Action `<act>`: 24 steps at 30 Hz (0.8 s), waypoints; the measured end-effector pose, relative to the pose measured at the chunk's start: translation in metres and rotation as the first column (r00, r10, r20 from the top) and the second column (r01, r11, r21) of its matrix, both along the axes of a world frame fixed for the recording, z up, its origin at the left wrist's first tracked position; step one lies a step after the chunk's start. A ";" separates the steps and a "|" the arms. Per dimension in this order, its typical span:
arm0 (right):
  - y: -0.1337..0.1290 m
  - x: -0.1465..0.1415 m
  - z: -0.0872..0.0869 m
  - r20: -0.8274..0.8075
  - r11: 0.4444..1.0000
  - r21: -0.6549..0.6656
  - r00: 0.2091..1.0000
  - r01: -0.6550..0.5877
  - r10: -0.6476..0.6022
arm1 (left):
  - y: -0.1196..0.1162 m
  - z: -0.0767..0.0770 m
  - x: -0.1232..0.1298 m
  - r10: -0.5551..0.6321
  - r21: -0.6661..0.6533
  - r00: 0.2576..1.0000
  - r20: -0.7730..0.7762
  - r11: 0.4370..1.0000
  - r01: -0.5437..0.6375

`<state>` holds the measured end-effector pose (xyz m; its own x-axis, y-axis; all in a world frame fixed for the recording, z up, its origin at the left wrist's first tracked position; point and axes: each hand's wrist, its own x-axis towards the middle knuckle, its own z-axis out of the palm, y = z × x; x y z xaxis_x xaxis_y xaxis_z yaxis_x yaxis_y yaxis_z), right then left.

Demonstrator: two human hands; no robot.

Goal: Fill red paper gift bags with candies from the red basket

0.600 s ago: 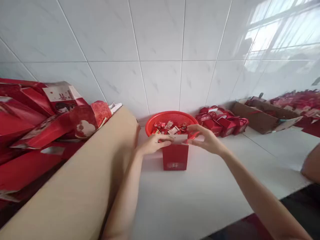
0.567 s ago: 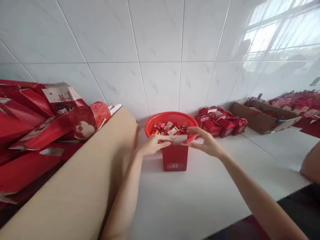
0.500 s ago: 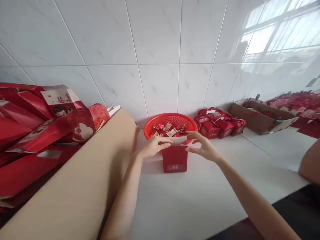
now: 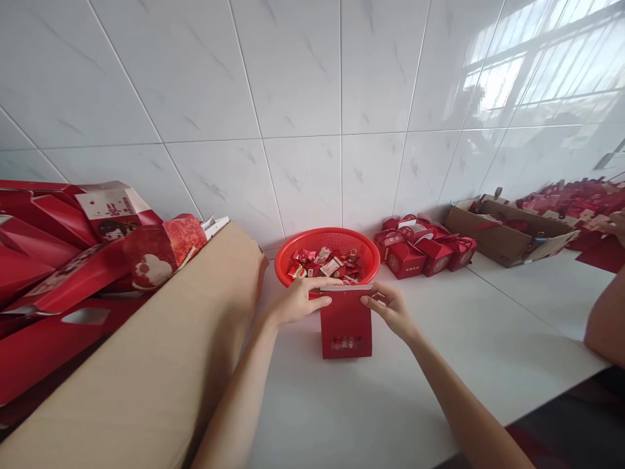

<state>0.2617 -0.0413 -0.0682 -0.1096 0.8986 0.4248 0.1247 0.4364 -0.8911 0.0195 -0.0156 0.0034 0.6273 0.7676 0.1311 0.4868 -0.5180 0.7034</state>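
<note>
A small red gift box (image 4: 346,324) stands upright on the white table in front of me, a window low on its front face. My left hand (image 4: 303,299) pinches the upper left edge of the box, thumb in front and fingers behind. My right hand (image 4: 390,309) grips the upper right edge in the same way. Between the hands the top of the box is drawn together, with a pale strip along it. Right behind it sits a red plastic basket (image 4: 328,236) with several small wrapped candies (image 4: 331,266) inside.
At left a large cardboard box (image 4: 146,345) holds flat red cartons (image 4: 53,221). Several finished-looking red boxes (image 4: 405,259) stand right of the basket. Beyond them are an open cardboard tray (image 4: 508,244), many red packages (image 4: 576,205) and another person's arm (image 4: 608,319). A tiled wall rises behind.
The flaps at the top of the gift box have come together, and both hands have closed on its upper edges. The view has shifted slightly.
</note>
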 end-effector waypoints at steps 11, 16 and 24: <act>-0.012 0.009 -0.001 0.165 0.989 0.144 0.986 -0.012 -0.012 | 0.009 -0.018 0.014 -0.075 0.066 0.986 0.152 0.996 0.065; -0.017 0.028 0.003 0.229 0.978 0.188 0.965 0.088 -0.130 | 0.000 -0.014 0.022 -0.081 0.070 0.989 0.126 0.995 0.073; -0.012 0.149 0.005 -0.081 0.433 0.077 0.438 0.898 -0.895 | -0.018 0.006 0.013 -0.010 0.073 0.998 0.067 0.997 0.005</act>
<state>0.4110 -0.0538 -0.0630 0.7448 0.4420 0.4999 0.4768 0.1717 -0.8621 0.0323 -0.0340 0.0094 0.6208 0.7498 0.2289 0.4354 -0.5725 0.6948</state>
